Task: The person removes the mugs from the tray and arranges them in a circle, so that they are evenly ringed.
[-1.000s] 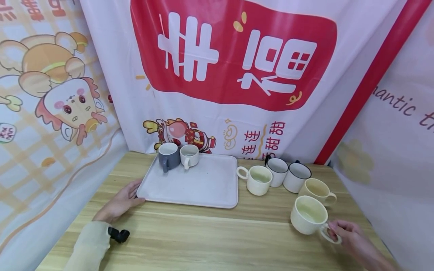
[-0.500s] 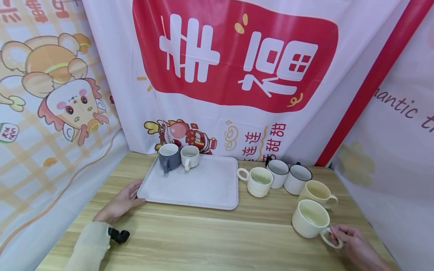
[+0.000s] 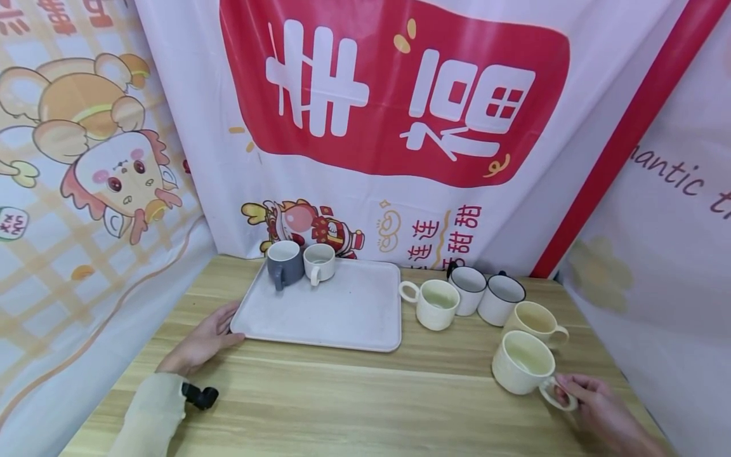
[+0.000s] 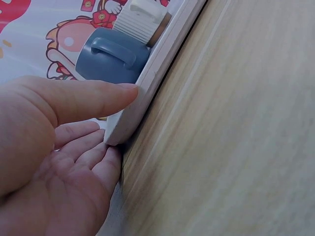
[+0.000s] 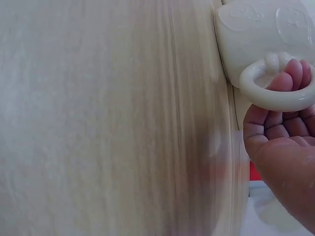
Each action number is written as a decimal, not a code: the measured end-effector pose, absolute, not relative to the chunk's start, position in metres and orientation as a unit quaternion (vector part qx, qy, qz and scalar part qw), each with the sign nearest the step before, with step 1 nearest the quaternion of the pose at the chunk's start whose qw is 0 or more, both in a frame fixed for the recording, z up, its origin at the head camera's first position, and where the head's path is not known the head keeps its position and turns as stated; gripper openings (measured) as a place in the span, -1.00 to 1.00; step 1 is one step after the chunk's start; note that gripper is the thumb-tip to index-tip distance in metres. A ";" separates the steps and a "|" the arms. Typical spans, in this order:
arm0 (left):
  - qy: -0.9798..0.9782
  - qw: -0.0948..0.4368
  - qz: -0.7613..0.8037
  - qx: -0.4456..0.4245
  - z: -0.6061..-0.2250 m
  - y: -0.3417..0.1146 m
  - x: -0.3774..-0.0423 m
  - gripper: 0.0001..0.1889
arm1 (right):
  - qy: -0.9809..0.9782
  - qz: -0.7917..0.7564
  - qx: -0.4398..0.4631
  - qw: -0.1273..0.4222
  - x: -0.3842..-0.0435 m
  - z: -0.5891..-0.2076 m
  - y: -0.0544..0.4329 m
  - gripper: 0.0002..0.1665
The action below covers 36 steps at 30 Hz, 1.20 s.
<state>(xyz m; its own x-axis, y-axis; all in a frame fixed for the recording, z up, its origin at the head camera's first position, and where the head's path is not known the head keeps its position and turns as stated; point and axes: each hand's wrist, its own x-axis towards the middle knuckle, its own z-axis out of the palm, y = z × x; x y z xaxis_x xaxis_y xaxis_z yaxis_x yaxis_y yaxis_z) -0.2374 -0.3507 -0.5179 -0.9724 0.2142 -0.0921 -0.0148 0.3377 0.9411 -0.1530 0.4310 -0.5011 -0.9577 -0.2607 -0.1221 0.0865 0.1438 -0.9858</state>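
A cream mug (image 3: 523, 362) stands upright at the right of the table. Its ring handle (image 5: 275, 101) is held by my right hand (image 3: 596, 400), with fingers passing through the ring. On the left, my left hand (image 3: 202, 339) touches the near left corner of a white tray (image 3: 320, 317). In the left wrist view, the thumb (image 4: 98, 98) lies at the tray's edge and the other fingers extend fairly straight along its outer side. A blue-grey mug (image 3: 285, 265) and a small white mug (image 3: 319, 263) stand on the tray's far left part.
Right of the tray stands another cream mug (image 3: 436, 304), its handle toward the tray. Behind it are two white mugs with dark rims, one (image 3: 467, 292) beside the other (image 3: 500, 299). A yellowish mug (image 3: 533, 322) sits just behind the held one. Printed curtains (image 3: 394, 209) surround the table.
Both hands keep their places, on the mug handle and at the tray corner. The view shifts slightly; the mugs and tray stay where they were.
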 end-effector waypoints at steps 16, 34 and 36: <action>0.817 0.099 0.565 0.059 -0.521 -0.351 -0.239 -0.01 | 0.816 -0.571 0.050 0.075 -0.152 -0.496 0.421 -0.59; 0.822 0.098 0.559 0.055 -0.518 -0.349 -0.236 -0.04 | 0.936 -0.351 -0.012 -0.033 -0.161 -0.432 0.418 -0.45; 0.821 0.099 0.560 0.055 -0.518 -0.350 -0.236 -0.04 | 0.936 -0.349 -0.029 -0.037 -0.167 -0.422 0.408 -0.48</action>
